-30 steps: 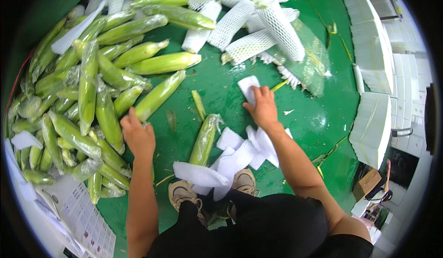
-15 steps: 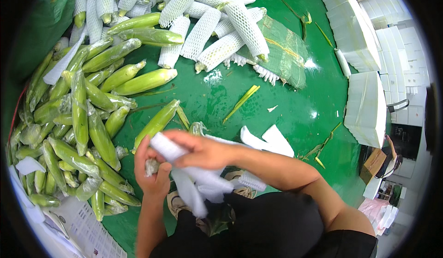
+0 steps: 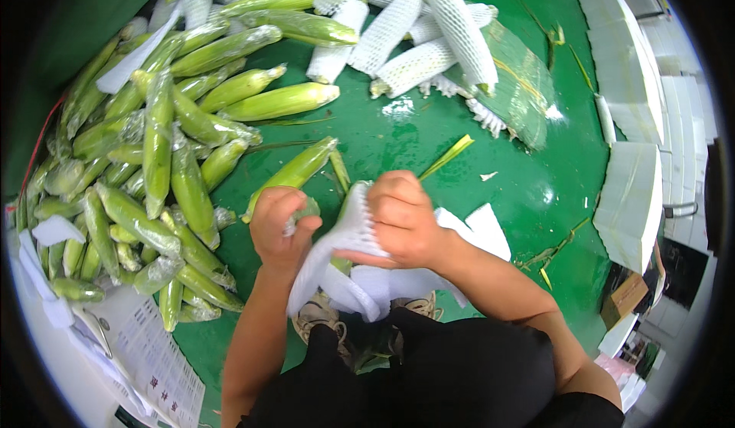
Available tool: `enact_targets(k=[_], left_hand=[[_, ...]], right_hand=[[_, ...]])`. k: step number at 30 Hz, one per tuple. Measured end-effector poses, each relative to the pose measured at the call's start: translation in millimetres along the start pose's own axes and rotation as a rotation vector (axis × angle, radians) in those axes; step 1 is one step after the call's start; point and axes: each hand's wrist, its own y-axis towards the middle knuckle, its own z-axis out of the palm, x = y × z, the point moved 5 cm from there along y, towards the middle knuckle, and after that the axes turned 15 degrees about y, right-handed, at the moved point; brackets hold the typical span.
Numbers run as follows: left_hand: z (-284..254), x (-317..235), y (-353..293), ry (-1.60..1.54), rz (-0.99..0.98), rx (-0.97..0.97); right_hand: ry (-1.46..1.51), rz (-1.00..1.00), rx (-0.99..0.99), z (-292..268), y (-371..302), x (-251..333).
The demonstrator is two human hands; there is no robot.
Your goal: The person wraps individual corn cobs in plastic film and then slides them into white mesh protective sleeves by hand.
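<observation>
My left hand is curled around a greenish, film-wrapped piece, which looks like the end of an ear of corn; most of it is hidden. Bunched in the fist of my right hand is a white foam net sleeve, stretched down and across toward my left wrist. Whether the corn is inside the sleeve, I cannot tell. More loose foam sleeves lie over my lap below the hands. Just beyond my left hand, a green ear of corn rests on the green floor.
Film-wrapped ears of corn are heaped on the left. Sleeved ears are piled at the far side, beside a green woven sack. White foam boxes line the right. Printed sheets lie at lower left; husk scraps dot the floor.
My right hand has moved right and up, away from the left, and the rolled sleeve is now spread open. The view has shifted, so the piles appear further right and higher.
</observation>
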Motion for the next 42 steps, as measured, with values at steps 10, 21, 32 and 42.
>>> enact_targets(k=[10, 21, 32, 42], left_hand=[[5.1, -25.3, -21.1, -0.228, -0.56, 0.133], [7.5, -21.9, -22.1, -1.051, -0.766, 0.006], [17.5, 55.8, -151.1, -1.113, -1.148, -0.048], [15.8, 105.4, -161.5, 0.269, -0.554, 0.185]], right_hand=[[1.734, 1.023, -0.324, 55.0, 11.5, -14.1], [1.806, 1.102, -0.84, 66.8, -8.3, -49.2], [0.755, 1.152, -0.258, 143.4, -106.0, -111.3], [-0.057, 1.003, 0.32, 125.3, -73.0, -128.0]])
